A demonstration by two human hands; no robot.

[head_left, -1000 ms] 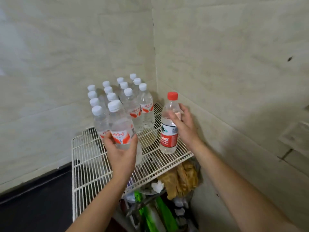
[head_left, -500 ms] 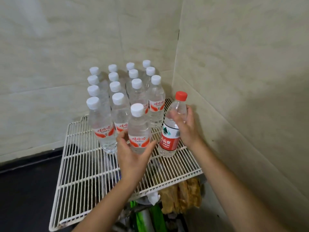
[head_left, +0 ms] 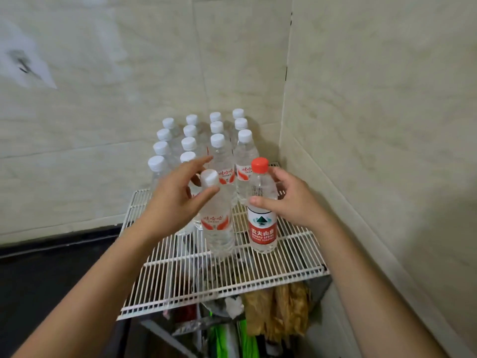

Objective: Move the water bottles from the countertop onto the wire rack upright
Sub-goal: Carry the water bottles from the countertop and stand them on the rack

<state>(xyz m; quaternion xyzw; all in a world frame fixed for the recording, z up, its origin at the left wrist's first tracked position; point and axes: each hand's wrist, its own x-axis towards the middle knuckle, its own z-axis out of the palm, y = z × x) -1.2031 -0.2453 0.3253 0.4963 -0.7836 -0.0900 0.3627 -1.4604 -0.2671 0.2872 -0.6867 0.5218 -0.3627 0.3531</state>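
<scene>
A white wire rack [head_left: 232, 276] sits in a tiled corner. Several white-capped water bottles [head_left: 218, 148] stand upright in rows at its back. In front of them stands another white-capped bottle [head_left: 216, 223] with a red-and-white label. My left hand [head_left: 175, 202] is around its neck and cap with fingers spread loosely, thumb at the front. To its right a red-capped bottle [head_left: 262, 228] with a red label stands upright on the rack. My right hand [head_left: 291, 202] wraps its upper body, thumb across the front and fingers behind.
Tiled walls close in behind and to the right of the rack. A dark countertop [head_left: 38, 270] lies to the left. Under the rack are a brownish bag [head_left: 281, 308] and green packaging [head_left: 224, 339]. The rack's front wires are bare.
My left hand has slid from the white-capped bottle's body up to its cap and loosened. The red-capped bottle now stands straight beside it. The camera has moved closer.
</scene>
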